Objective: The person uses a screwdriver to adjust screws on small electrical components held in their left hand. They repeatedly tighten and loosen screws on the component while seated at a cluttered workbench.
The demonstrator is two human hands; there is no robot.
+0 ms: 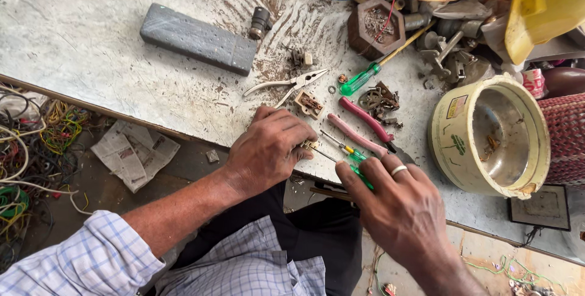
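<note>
Left hand curled over small part at near bench edge, fingers pinching it down on bench. Right hand closed round green screwdriver, thumb & forefinger gripping handle, shaft aimed left into part. Tip hidden under left fingers; can't tell if seated in a screw.

Beyond hands: pink-handled pliers just right of part, bare pliers farther, second green screwdriver far right of those. Small switch body between bare pliers & left hand. Grey block far left. Cream pot to right, bits inside. Hex tray w/ screws far centre. Wire tangle on floor at left, newspaper beside it.

For doing this well, prob: keep part flat & pinned hard, edge of bench close so easy to slip off. Driver in line w/ screw axis, not slanted. Push in before turning, small twists from fingertips. Left fingertips clear of tip path in case of slip. Loose screws straight to tray, not bench clutter.
</note>
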